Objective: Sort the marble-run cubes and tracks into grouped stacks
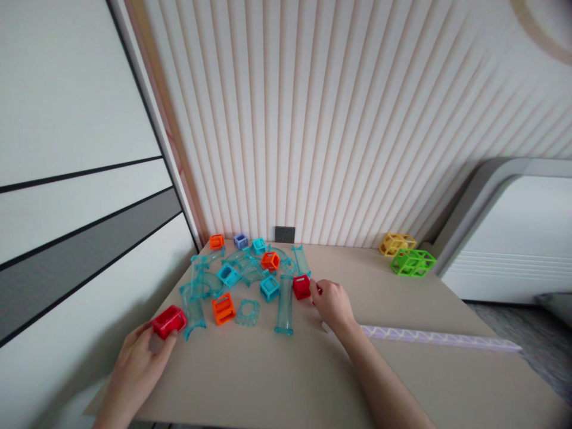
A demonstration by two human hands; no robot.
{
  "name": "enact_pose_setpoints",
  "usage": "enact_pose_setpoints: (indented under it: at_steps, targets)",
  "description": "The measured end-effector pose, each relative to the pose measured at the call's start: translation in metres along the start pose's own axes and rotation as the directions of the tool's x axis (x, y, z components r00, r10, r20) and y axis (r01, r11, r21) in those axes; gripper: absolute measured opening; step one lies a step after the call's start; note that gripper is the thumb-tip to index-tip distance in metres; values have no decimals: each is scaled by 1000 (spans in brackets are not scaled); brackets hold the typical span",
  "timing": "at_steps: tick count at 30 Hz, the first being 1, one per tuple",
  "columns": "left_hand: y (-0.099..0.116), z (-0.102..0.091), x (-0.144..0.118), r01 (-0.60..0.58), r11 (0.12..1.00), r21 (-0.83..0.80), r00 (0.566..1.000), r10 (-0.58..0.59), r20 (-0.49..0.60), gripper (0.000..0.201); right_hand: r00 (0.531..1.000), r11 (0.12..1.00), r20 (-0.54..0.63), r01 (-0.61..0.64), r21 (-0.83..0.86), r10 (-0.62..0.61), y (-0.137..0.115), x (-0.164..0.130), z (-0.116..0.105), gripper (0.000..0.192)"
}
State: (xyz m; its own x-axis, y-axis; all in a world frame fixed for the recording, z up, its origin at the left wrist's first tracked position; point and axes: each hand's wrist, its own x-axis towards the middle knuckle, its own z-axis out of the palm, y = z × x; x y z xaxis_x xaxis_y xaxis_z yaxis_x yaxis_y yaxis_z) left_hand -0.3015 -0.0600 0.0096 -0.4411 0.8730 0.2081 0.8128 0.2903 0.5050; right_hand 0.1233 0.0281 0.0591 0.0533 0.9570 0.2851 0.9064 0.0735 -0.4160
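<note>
My left hand (140,362) is closed around a red hollow block (168,320), lifted at the left edge of the table. On the right, the fingers of my right hand (331,301) are pinched at the side of another red hollow block (301,287). Just left of that block lies a straight clear-teal track piece (285,305). A teal cube frame (269,288), an orange cube frame (223,308) and a clear square plate with a round hole (248,312) are between my hands. A clear track piece (193,311) lies near my left hand.
More clear curved tracks (245,267) and small cubes lie behind, near the fluted wall (286,131). A lilac patterned strip (440,338) runs along the right. Yellow (395,243) and green (413,263) frames stand at the back right. A cabinet (89,196) rises at left.
</note>
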Motion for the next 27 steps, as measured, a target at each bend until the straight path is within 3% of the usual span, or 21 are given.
enact_pose_setpoints:
  at_steps: [7, 10, 12, 14, 15, 17, 22, 27]
  targets:
    - [-3, 3, -1, -36, 999, 18, 999, 35, 24, 64, 999, 999, -23, -32, 19, 32, -2, 0, -5, 51]
    - [-5, 6, -2, -47, 998, 32, 999, 46, 23, 68, 991, 968, -87, -83, 237, 106, 2, 4, -8, 56]
    - [-6, 8, -4, -78, 997, 19, 997, 78, -11, 74, 962, 800, -47, -195, 567, 268, 7, 10, -7, 54]
    - [-6, 11, -6, -114, 993, 7, 991, 114, -68, 83, 912, 513, 82, -298, 805, 401, 12, 18, -6, 55]
    - [-6, 13, -7, -128, 992, 7, 987, 128, -99, 86, 893, 397, 138, -322, 859, 427, 14, 23, -6, 57]
    - [-6, 17, -9, -154, 988, 19, 978, 155, -139, 91, 888, 308, 183, -330, 893, 422, 15, 35, -4, 60]
    - [-7, 22, -12, -206, 975, 78, 968, 215, -131, 90, 927, 357, 139, -269, 895, 348, -3, 82, 10, 54]
    - [-8, 28, -15, -295, 934, 203, 940, 322, -112, 86, 966, 600, 37, -190, 777, 257, -37, 135, 44, 40]
